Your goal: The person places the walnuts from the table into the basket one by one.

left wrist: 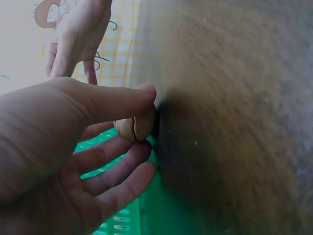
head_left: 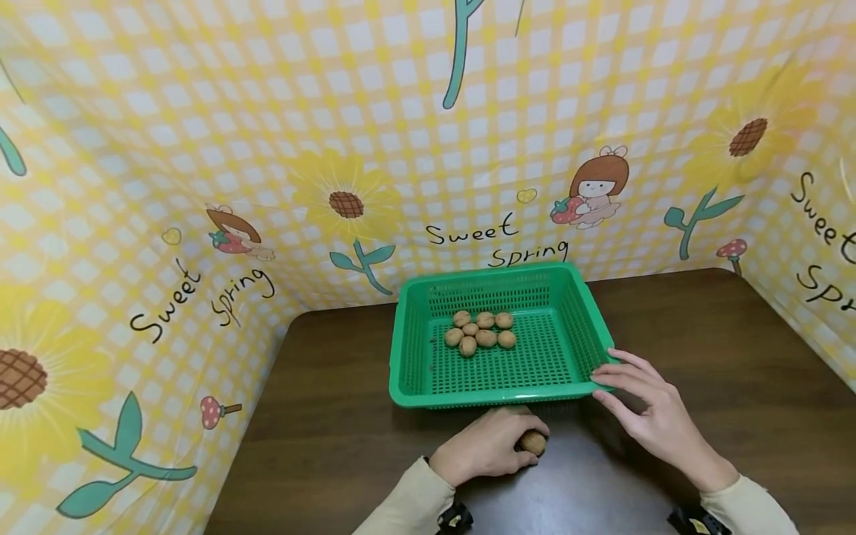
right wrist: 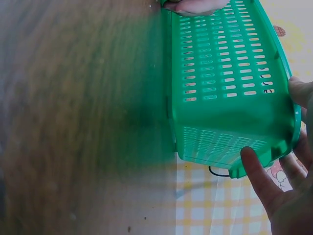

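Observation:
In the head view, a green plastic basket (head_left: 582, 297) with slotted walls stands on the table, several walnuts (head_left: 486, 339) gathered toward its left half. Just in front of the basket, my left hand (head_left: 487, 443) holds one walnut (head_left: 533, 443) between thumb and fingers. The left wrist view shows this walnut (left wrist: 136, 126) under the thumb, a dark seam along its shell, close to the tabletop. At the basket's front right corner, my right hand (head_left: 652, 412) grips the rim, thumb in front and some fingertips over the edge. From the right wrist, one finger (right wrist: 257, 169) lies along the basket's outer side.
The dark brown wooden table (head_left: 321, 416) has rounded back corners. Behind it and at both sides hangs a yellow checked cloth (head_left: 267, 111) printed with sunflowers and lettering. The basket sits near the back edge, close to the cloth.

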`<control>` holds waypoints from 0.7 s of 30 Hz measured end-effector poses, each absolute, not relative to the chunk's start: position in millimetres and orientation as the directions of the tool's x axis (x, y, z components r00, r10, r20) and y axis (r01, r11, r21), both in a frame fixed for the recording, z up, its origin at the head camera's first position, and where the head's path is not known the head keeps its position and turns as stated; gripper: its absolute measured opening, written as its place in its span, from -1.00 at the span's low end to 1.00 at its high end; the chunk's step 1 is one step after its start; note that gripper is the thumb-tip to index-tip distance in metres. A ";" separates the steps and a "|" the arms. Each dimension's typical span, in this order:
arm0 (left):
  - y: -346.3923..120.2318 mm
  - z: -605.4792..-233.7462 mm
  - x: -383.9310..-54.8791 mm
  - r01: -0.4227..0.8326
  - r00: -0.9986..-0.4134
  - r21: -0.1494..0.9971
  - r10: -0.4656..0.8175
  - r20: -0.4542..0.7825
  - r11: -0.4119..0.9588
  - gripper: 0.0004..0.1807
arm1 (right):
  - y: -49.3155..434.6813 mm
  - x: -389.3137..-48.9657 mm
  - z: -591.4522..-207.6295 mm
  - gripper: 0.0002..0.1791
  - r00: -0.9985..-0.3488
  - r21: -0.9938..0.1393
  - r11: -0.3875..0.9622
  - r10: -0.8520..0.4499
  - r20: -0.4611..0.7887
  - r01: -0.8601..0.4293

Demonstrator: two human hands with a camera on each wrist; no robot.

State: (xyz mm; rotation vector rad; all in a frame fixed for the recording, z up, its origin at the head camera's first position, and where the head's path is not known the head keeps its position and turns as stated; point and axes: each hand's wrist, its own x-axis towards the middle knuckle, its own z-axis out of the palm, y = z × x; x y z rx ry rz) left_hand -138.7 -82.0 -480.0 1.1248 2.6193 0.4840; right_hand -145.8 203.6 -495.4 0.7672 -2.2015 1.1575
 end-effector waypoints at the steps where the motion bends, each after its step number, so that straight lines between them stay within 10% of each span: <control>1: -81.9 -481.0 -139.1 0.657 -0.666 0.400 0.740 -0.090 0.639 -0.61 | 203.3 -145.6 -495.2 -0.48 -0.691 -0.542 0.469 -0.236 0.683 -0.697; 21: -82.8 -443.7 -138.4 0.665 -0.584 0.513 0.806 -0.096 0.543 -0.63 | 201.8 -146.6 -495.9 -0.47 -0.680 -0.545 0.449 -0.225 0.697 -0.708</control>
